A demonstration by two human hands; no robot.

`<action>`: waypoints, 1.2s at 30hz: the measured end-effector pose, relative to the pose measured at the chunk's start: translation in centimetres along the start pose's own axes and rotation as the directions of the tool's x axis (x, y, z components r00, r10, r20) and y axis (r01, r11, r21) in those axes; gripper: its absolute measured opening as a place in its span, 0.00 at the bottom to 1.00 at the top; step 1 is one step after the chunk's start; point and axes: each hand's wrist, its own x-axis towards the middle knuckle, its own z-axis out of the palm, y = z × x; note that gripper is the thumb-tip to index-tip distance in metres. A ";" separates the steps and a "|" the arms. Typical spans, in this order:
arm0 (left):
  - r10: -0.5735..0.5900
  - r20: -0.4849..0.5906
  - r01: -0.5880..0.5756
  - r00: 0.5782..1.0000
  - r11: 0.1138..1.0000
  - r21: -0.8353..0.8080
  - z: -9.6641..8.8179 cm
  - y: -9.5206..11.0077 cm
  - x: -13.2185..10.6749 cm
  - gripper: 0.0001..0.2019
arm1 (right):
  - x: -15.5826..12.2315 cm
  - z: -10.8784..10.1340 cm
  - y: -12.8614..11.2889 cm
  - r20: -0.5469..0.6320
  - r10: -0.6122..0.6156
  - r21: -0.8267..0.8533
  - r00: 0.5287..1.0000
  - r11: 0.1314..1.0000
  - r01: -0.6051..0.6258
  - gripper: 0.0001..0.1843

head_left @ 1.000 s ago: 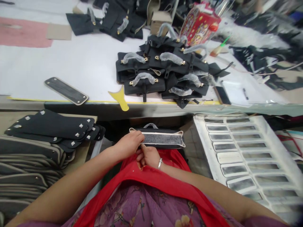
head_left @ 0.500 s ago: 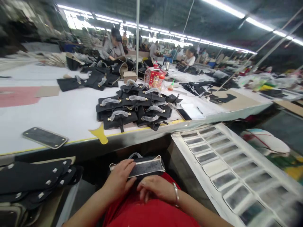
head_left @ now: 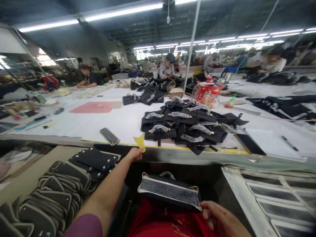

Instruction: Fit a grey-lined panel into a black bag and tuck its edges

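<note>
My left hand (head_left: 134, 153) is stretched out to the near edge of the white worktable (head_left: 93, 128). Its fingers close on the lower end of a flat yellow scraper-like tool (head_left: 140, 142) that hangs over that edge. A black bag with a grey felt-lined, white-edged panel (head_left: 170, 193) lies on my red-clothed lap. At the bag's lower right corner rests my right hand (head_left: 219, 220), its fingers curled against that corner.
A heap of black bags with wrapped handles (head_left: 182, 126) lies on the table ahead, a black oval base panel (head_left: 109, 136) to its left. Stacks of oval panels (head_left: 61, 187) stand at my left, a white rack of panels (head_left: 274, 197) at my right. Other people work at far tables.
The camera has tilted up and turned left. My left hand left the bag on my lap and reached to the yellow tool at the table edge; my right hand slid to the bag's right corner.
</note>
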 end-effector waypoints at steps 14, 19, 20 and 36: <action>0.570 0.297 -0.619 0.767 0.778 0.105 4.0 -1.8 -19.0 0.18 | 5.7 10.3 -2.1 -0.016 -0.052 0.236 0.999 0.970 0.054 0.18; 0.688 0.634 -0.924 0.353 0.362 0.122 7.8 0.0 -21.2 0.18 | 4.8 9.2 -2.1 -0.310 -0.121 0.426 0.943 0.869 0.251 0.21; 0.661 0.697 -0.941 0.279 0.331 0.063 8.1 0.8 -20.5 0.17 | 4.3 7.8 -2.3 -0.326 -0.170 0.360 0.930 0.887 0.289 0.22; 0.176 0.825 -0.253 0.537 0.967 -0.041 18.2 4.6 -10.8 0.35 | 7.1 -2.1 -1.7 -0.207 -0.190 -0.975 0.960 -0.045 -0.219 0.28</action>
